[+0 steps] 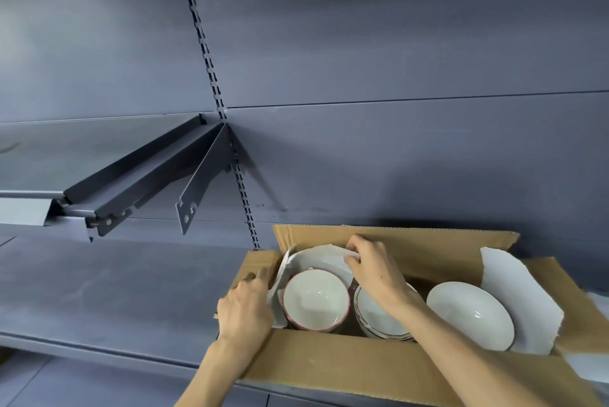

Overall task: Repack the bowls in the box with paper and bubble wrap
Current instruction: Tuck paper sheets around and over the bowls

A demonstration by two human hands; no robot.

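Cardboard box (346, 360) sits on grey shelf (115, 291), toward its right end, flaps open. Inside, left to right: pink-rimmed bowl (316, 299), stack of dark-rimmed bowls (372, 314), tilted white bowl (469, 314) leaning on white paper sheet (520, 301). Left hand (245, 307) fingers curled over box's left flap, gripping flap and paper edge. Right hand (372, 266) fingertips pinching paper wrap (324, 258) at back left corner.

You face a dark grey metal wall panel (362, 44) with a slotted upright rail (211, 77) running down it. A grey shelf (99, 291) spans below, and angled brackets (197, 182) jut out at left.
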